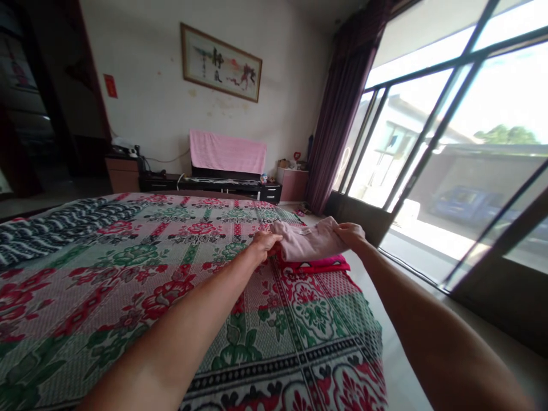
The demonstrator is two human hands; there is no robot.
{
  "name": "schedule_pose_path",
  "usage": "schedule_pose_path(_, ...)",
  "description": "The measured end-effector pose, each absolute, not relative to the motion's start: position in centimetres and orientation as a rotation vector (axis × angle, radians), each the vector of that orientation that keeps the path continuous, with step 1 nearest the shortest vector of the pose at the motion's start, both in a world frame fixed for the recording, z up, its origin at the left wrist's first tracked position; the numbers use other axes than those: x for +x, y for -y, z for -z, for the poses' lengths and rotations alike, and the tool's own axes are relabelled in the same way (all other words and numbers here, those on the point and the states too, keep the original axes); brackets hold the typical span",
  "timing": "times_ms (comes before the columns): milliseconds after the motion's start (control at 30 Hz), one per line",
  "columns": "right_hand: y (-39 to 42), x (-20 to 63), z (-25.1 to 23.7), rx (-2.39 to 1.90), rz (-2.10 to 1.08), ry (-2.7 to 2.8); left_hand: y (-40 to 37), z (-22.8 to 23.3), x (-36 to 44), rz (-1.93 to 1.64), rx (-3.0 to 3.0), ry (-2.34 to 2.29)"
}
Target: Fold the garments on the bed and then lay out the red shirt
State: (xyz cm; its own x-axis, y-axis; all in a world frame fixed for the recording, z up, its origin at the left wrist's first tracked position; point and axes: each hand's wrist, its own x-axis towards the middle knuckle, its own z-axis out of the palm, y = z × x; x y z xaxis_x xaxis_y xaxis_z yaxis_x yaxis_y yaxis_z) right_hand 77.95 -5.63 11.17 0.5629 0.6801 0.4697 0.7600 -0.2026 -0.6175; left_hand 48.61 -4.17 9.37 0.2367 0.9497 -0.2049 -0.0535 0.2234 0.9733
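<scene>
Between my two hands is a folded pale pink garment (310, 241); its exact kind does not show. My left hand (266, 244) pinches its left edge, with the thumb on top. At the far right corner, my right hand (350, 234) grips the same cloth with closed fingers. Just beneath it lies a folded bright pink-red cloth (319, 265) with dark and white marks. Both pieces are at the right edge of a bed or table spread with a red, green and white floral cover (240, 348).
A black-and-white patterned cloth (64, 225) lies at the far left of the cover. Beyond stands a low black cabinet (240, 187) with a pink towel (228, 151) draped over a screen-like shape. Large glass doors (428, 125) and a purple curtain (338, 125) line the right side.
</scene>
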Motion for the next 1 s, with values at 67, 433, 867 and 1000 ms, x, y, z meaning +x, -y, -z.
schedule_pose_path(67, 5.4, 78.3, -11.5, -2.022, 0.088, 1.065, 3.9, -9.2, 49.4, -0.906, 1.091, -1.060)
schedule_pose_path(433, 6.1, 66.4, -10.5, -1.723, 0.256, 1.380, 4.0, -5.6, 42.8, -0.842, 1.293, -1.204)
schedule_pose_path(867, 5.7, 41.6, -2.3, -1.348, -0.107, 2.140, 7.5, -1.4, 15.6, -0.725, 2.108, -2.149)
schedule_pose_path(1000, 4.6, 36.8, -1.5, -1.335, -0.137, 2.175, 9.3, -0.2, 10.6, -0.766, 2.229, -2.215)
